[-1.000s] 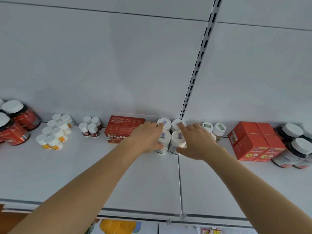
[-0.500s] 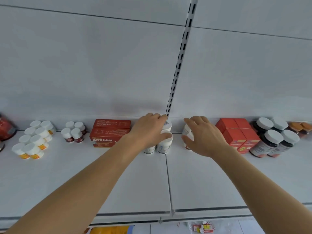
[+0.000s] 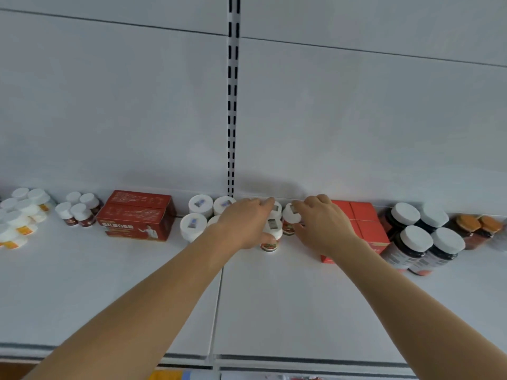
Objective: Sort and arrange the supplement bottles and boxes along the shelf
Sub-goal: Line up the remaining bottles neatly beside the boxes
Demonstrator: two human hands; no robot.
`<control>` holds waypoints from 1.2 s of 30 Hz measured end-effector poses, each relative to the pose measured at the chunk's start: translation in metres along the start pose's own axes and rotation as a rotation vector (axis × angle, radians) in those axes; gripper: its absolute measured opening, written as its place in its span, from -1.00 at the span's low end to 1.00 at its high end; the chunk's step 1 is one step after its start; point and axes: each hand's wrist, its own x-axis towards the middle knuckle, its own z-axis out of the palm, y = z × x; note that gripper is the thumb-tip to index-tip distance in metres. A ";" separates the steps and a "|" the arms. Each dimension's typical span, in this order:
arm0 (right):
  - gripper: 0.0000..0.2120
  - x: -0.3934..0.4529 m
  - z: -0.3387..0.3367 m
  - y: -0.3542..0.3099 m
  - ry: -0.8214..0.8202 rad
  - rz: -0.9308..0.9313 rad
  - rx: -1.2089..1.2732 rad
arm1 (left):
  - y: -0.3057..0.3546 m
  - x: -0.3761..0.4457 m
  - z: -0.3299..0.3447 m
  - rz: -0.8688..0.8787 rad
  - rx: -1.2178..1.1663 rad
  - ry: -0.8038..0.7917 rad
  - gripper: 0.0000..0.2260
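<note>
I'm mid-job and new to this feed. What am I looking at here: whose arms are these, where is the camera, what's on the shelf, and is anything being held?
There is no machine: these are a person's two bare arms, filmed by one wide-angle camera worn on their head, looking forward and down at a white shelf.

Both hands are on a cluster of small white-capped bottles with red labels near the middle. The left hand is curled around them from the left; the right hand touches them from the right, though a firm grip is hard to confirm.

Along the back, left to right: small white bottles with yellow labels, small dark-red bottles, dark red boxes, white jars, bright red boxes, large dark bottles and orange-lidded jars.
</note>
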 end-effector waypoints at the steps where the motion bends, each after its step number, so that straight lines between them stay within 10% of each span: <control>1: -0.60 0.002 0.002 0.003 0.003 -0.015 -0.004 | 0.001 0.003 0.002 -0.018 -0.005 -0.008 -0.20; 26: -0.67 0.008 0.023 0.014 0.105 -0.051 0.030 | 0.003 0.011 0.009 -0.052 -0.027 -0.030 -0.26; 36: -0.70 -0.032 -0.007 0.057 0.288 0.031 0.057 | 0.043 0.015 -0.012 0.074 -0.069 0.189 -0.41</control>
